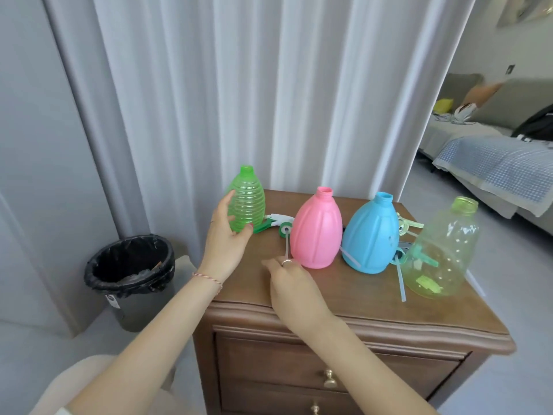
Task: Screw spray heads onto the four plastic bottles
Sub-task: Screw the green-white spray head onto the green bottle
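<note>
Four capless bottles stand on a wooden nightstand point(353, 298): a ribbed green bottle point(250, 202) at the far left, a pink bottle point(317, 229), a blue bottle point(372, 235) and a clear yellow-green bottle point(446, 250) at the right. My left hand point(226, 238) grips the green bottle's lower side. My right hand point(288, 280) rests on the tabletop in front of the pink bottle, fingers at the tip of a clear tube. That tube belongs to a green-and-white spray head point(276, 223) lying behind. More spray heads point(407, 227) lie behind the blue and clear bottles.
A black-lined waste bin point(130, 265) stands on the floor left of the nightstand. White curtains point(239, 85) hang right behind it. A bed with a blue checked cover point(496, 166) lies to the right. Drawers with brass knobs point(330, 381) face me.
</note>
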